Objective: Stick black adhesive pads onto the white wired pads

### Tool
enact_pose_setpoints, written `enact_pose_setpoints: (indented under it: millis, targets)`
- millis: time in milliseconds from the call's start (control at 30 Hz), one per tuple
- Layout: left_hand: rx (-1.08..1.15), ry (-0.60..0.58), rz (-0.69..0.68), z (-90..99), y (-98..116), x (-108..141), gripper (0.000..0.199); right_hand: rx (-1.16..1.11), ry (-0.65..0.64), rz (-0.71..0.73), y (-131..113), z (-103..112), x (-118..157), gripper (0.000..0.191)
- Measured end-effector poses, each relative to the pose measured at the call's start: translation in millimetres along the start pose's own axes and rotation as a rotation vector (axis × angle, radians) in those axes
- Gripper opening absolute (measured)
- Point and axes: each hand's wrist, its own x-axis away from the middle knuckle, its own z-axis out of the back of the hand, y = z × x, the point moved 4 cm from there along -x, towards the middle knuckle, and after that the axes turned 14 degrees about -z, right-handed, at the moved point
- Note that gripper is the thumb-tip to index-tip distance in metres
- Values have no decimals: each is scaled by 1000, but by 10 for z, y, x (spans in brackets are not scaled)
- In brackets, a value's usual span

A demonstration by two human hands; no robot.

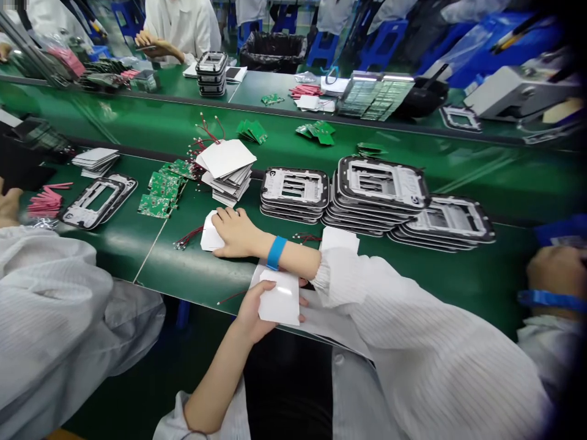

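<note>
My left hand (pixel 257 308) holds a white rectangular piece (pixel 280 299) at the table's front edge, thumb on top and fingertips showing at its right side. Crossing over from the right, my right hand (pixel 236 233), with a blue band (pixel 276 252) on its wrist, lies on another white piece (pixel 210 237). Its fingers are bent over that piece's upper right part. Thin dark-red wires (pixel 189 237) lie just left of it. Beneath my right forearm, a further white piece (pixel 340 239) is partly covered.
Stacked frames (pixel 295 194) stand behind my right forearm, with taller stacks (pixel 383 183) farther right. White pieces (pixel 228 160) and green circuit boards (pixel 160 190) sit beyond my right hand. Another person's sleeve (pixel 46 293) is at left; a person's hand (pixel 557 278) is at right.
</note>
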Motion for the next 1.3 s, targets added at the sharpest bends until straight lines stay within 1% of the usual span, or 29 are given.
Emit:
enact_pose_setpoints:
  millis: [67,167,233,300,333,367,433,467,533,600,667,700,767,833,933,1067,1200,1300]
  targets:
    - [6,-8,-1,-6,7,0,40,6,-12,21,41,-10,-48,62]
    - [11,-33,5,-23,15,16,49,10,-32,44,77,6,-121,63]
    - [66,-77,-16,-47,36,46,55,11,-37,48,92,93,-122,68]
    - [170,-99,-67,-61,80,87,53,-10,-16,34,130,283,-40,65]
    - [223,-90,-107,-60,113,108,50,-30,6,15,168,412,41,57]
    - [260,-67,-153,-54,150,125,47,-58,30,-11,224,552,153,46]
    - [274,1,-253,-49,231,140,42,-112,67,-94,394,804,463,25]
    - [261,31,-303,-60,269,134,40,-141,64,-151,502,886,652,19]
    - [223,82,-377,-111,320,89,39,-201,51,-314,753,933,1067,20]
    - [216,111,-413,-186,321,0,39,-239,24,-469,978,816,1473,22]
    - [245,129,-416,-253,271,-112,41,-342,1,-550,1117,599,1799,17]
    - [263,140,-408,-274,232,-167,42,-402,-1,-572,1150,481,1917,16]
    - [283,183,-385,-278,145,-260,41,-467,15,-592,1157,280,2061,14]
    - [275,235,-384,-247,79,-318,39,-430,45,-592,1107,160,2104,13]
    - [246,268,-441,-199,52,-351,38,-351,77,-585,1019,118,2077,19]
    - [192,258,-503,-176,48,-364,37,-384,59,-606,1019,143,2023,20]
    - [100,198,-588,-177,19,-378,38,-438,29,-695,1093,141,1967,15]
    - [79,164,-622,-174,-9,-383,39,-459,33,-756,1107,122,1936,16]
